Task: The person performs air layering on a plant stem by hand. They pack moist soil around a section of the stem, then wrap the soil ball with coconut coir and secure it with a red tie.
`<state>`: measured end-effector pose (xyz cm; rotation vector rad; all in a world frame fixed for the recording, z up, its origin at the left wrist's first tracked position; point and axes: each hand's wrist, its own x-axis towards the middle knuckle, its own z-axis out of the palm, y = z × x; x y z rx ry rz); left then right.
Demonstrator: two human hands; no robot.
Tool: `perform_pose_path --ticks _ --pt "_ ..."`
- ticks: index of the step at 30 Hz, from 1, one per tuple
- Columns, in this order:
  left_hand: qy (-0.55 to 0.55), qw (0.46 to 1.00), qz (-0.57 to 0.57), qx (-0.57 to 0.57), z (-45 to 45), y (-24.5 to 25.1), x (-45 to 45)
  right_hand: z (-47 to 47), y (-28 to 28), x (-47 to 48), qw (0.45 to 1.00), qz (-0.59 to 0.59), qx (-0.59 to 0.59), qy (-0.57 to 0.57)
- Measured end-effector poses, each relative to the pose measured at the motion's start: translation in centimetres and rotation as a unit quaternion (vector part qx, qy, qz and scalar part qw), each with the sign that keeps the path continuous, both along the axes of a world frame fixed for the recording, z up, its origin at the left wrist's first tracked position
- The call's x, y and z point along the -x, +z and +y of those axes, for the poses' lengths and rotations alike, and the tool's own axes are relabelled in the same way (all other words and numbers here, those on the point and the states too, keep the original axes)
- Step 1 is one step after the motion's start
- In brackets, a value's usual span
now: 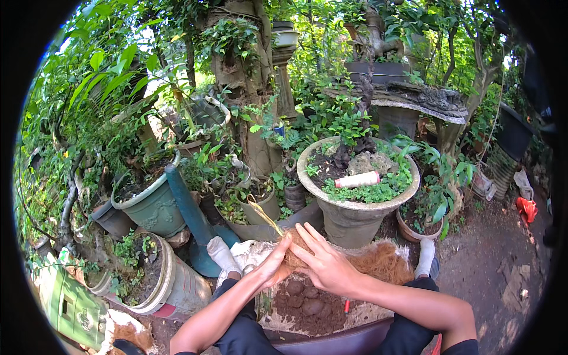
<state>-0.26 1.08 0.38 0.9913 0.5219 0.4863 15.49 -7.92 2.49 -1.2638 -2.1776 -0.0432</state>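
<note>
Between my two palms sits a bundle of brown coir-like fibre (pixel 296 254) with a thin yellowish-green shoot (pixel 265 215) sticking out at its upper left. My left hand (pixel 276 265) cups it from the left and below. Pressed over its right side is my right hand (pixel 327 266), fingers straight and pointing up-left. The hands hide much of the bundle. Beneath them, dark soil with several rounded soil lumps (pixel 312 306) lies on a pale sack (pixel 284 323). A heap of loose brown fibre (pixel 385 262) spreads beyond my right forearm. A small red-handled object (pixel 346 306) rests by the soil.
A large round planter (pixel 350 217) stands ahead, with a thread spool (pixel 357 179) on its plants. Left are a green pot (pixel 153 213), a teal plastic piece (pixel 188 208), a white bucket (pixel 177 284) of soil and a green crate (pixel 73 304). My socked feet flank the sack.
</note>
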Motion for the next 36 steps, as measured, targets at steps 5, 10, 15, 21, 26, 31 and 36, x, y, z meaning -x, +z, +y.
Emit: perform_pose_path --ticks 5,10,15,21,26,31,36 --pt "0.042 0.999 -0.008 0.034 -0.2 -0.2 0.1 0.2 0.1 0.9 0.998 0.058 -0.01 0.002" --pt "0.032 0.999 -0.014 0.03 -0.2 0.1 0.0 0.1 0.9 1.2 0.966 0.24 0.068 0.065" --pt "0.065 0.997 -0.028 0.029 0.0 0.7 0.0 1.3 2.1 0.2 0.898 0.367 0.177 0.165" --pt "0.179 0.973 -0.14 0.047 1.5 1.3 0.9 3.9 3.8 0.9 0.937 0.34 0.074 0.001" --pt "0.277 0.944 -0.165 0.075 2.8 0.6 1.3 5.3 2.4 3.5 0.871 0.487 -0.037 -0.049" --pt "0.334 0.939 -0.068 -0.043 -0.1 -0.5 -0.9 4.7 -3.2 6.9 0.897 0.433 -0.031 -0.081" --pt "0.228 0.933 0.022 -0.278 -5.1 -0.9 -3.1 2.9 -7.5 7.9 0.774 0.578 -0.194 -0.169"
